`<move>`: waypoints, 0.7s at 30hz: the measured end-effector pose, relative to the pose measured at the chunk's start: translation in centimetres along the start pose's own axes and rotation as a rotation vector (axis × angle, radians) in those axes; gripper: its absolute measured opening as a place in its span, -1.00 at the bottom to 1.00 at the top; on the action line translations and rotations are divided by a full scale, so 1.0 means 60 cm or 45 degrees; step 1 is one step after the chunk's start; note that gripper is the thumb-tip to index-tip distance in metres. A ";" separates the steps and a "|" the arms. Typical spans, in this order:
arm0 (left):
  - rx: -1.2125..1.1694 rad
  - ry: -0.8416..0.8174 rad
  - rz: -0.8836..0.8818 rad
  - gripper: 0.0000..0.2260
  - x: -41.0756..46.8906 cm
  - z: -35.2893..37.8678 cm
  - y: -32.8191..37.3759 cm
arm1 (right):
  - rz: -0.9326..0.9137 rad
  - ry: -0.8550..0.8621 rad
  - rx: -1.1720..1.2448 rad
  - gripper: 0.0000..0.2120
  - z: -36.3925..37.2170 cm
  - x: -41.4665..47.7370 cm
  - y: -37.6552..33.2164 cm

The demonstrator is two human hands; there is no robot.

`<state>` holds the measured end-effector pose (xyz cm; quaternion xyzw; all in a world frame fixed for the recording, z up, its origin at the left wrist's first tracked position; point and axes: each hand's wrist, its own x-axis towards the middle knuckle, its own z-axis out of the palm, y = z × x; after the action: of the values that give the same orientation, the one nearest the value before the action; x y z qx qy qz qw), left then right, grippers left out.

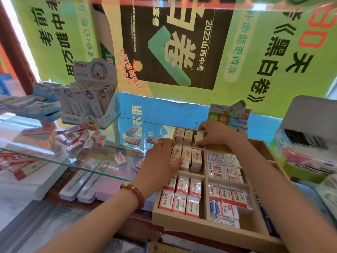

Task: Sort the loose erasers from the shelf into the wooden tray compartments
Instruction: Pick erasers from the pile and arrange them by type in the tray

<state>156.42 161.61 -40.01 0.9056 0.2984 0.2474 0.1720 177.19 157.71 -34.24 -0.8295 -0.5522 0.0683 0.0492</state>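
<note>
The loose erasers (82,140) are still lying in a scattered heap on the glass shelf (45,152), well apart from the wooden tray (182,223), with a few strays (119,157) sitting nearer to it. The tray is standing to the right of the shelf and is holding most of its stock: pink-wrapped erasers (182,193) are filling the near-left compartment, white and red packs (226,167) are filling the middle-right one, and beige blocks (196,158) are occupying the two far-left compartments. A narrow section along the right edge (262,148) is showing bare wood. In my judgement the sorting is well advanced but not finished, since the heap on the shelf is remaining to be cleared. The right hand (213,134) is reaching into the farthest left compartment and is pinching a beige eraser (199,136) between curled fingers, seemingly seating it beside two upright ones (184,136). The left hand (162,161) is lying flat with straight fingers, pressing on the beige blocks in the compartment below and grasping nothing. A display box (91,99) is standing behind the heap.
</note>
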 end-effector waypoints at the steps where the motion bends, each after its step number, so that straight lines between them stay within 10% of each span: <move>1: 0.014 0.013 0.006 -0.65 0.000 -0.001 -0.002 | -0.016 0.001 0.002 -0.43 0.001 0.003 0.000; 21: -0.039 -0.027 -0.068 -0.76 -0.005 -0.007 -0.005 | 0.084 0.050 -0.076 -0.44 0.036 0.020 -0.011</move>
<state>155.85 161.75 -39.92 0.8972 0.3167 0.2377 0.1954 176.67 159.10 -36.32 -0.8495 -0.5253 0.0369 0.0330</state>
